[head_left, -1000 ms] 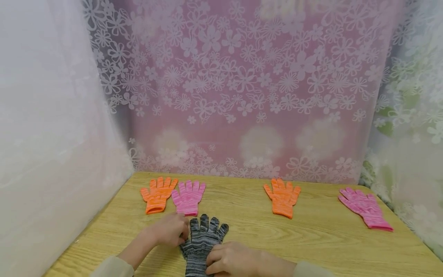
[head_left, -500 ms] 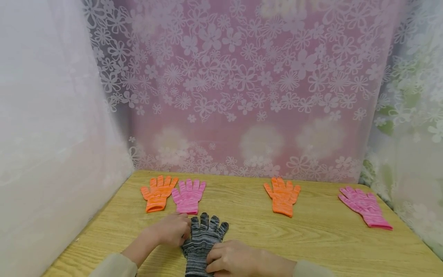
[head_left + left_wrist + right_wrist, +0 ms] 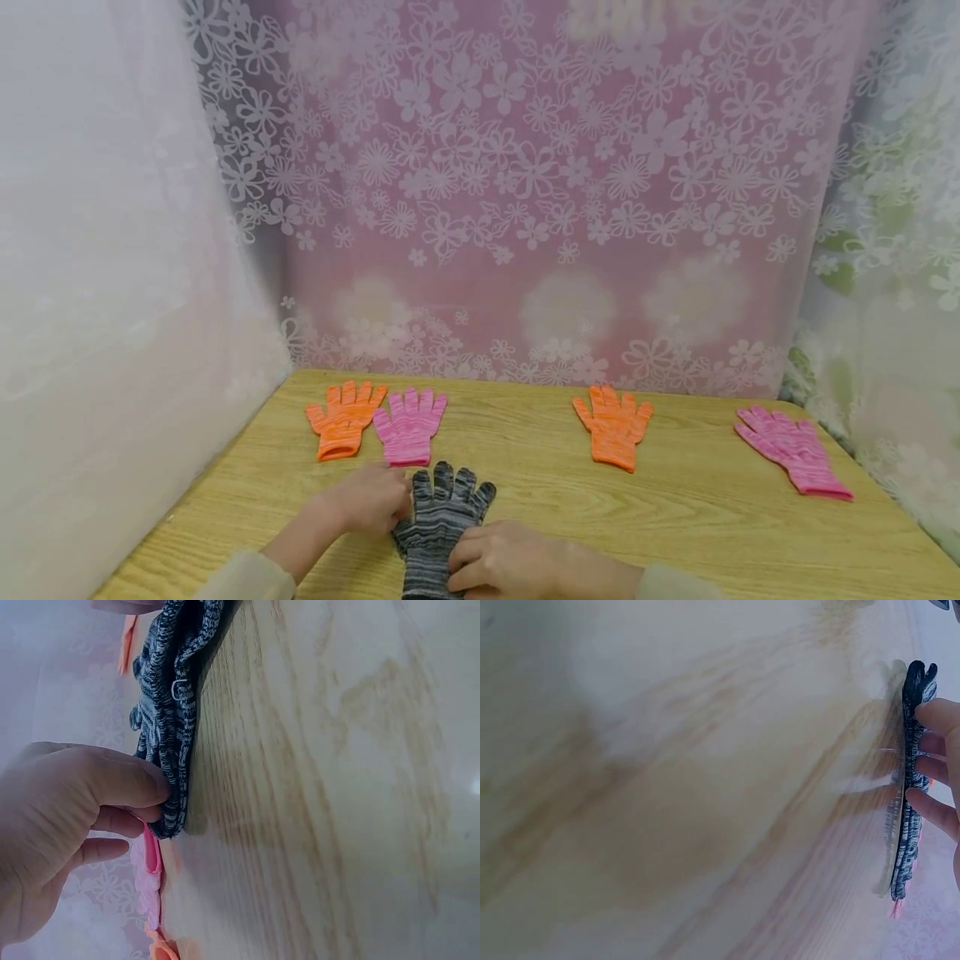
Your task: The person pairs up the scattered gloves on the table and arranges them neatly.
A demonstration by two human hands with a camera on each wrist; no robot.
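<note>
A grey-and-black striped knit glove [image 3: 438,529] lies on the wooden table near its front, fingers pointing away. My left hand [image 3: 372,500] pinches the glove's left edge by its thumb. In the left wrist view the left hand [image 3: 56,817] has its thumb on the near side of the dark knit [image 3: 174,697], with other fingers partly hidden behind. The right hand [image 3: 502,558] rests on the glove's lower right side. Several fingertips [image 3: 922,799] of that hand touch the knit [image 3: 911,817] in the right wrist view.
Behind, on the wooden table [image 3: 510,442], lie an orange glove [image 3: 341,425] and a pink glove [image 3: 410,429] side by side. Another orange glove [image 3: 613,429] lies right of centre, and a second pink one [image 3: 795,454] at the far right. Flowered curtains [image 3: 540,200] surround the table.
The left hand has shifted very slightly at the grey glove's thumb side. The right hand and all the gloves stay in place.
</note>
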